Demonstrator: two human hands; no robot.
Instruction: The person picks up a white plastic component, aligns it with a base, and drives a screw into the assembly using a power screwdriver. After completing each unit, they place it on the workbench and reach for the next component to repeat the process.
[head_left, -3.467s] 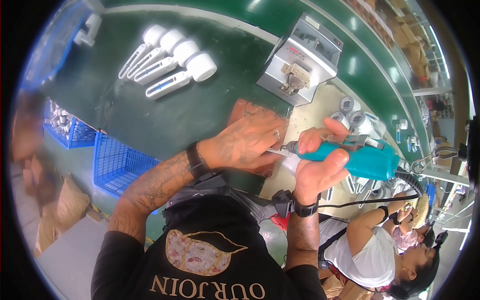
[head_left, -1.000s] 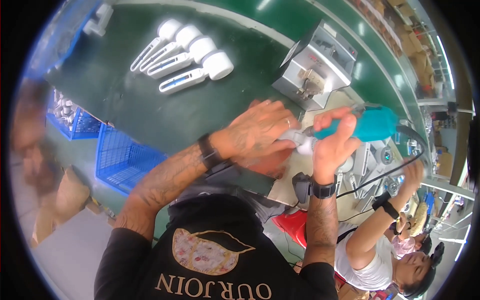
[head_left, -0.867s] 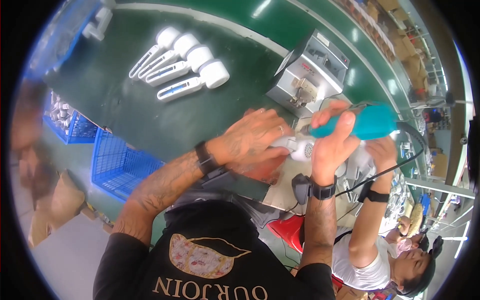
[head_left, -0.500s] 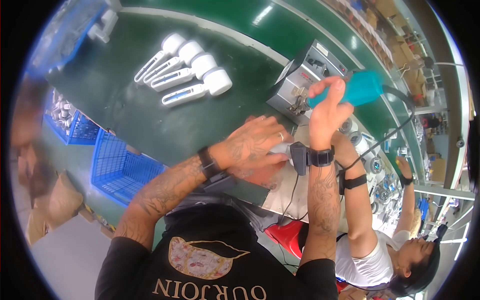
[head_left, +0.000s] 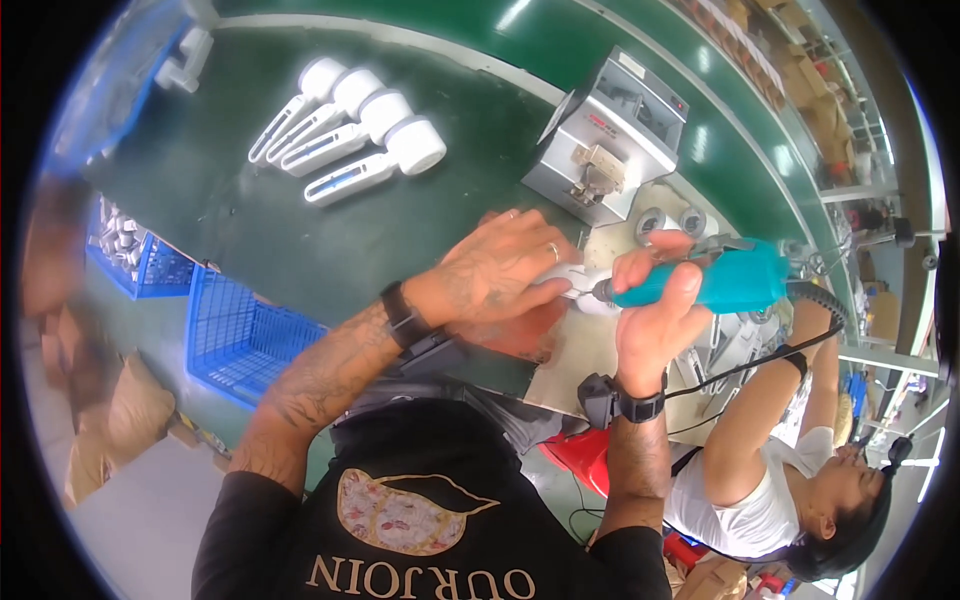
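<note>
Gripping in the head view, the left hand (head_left: 500, 272) curls closed around a white plastic piece (head_left: 598, 302) by the reddish pad (head_left: 532, 343); the right hand (head_left: 655, 330) wraps the teal driver (head_left: 738, 277). Piece looks light, stiff, perhaps slick: best held by its narrow end.
</note>
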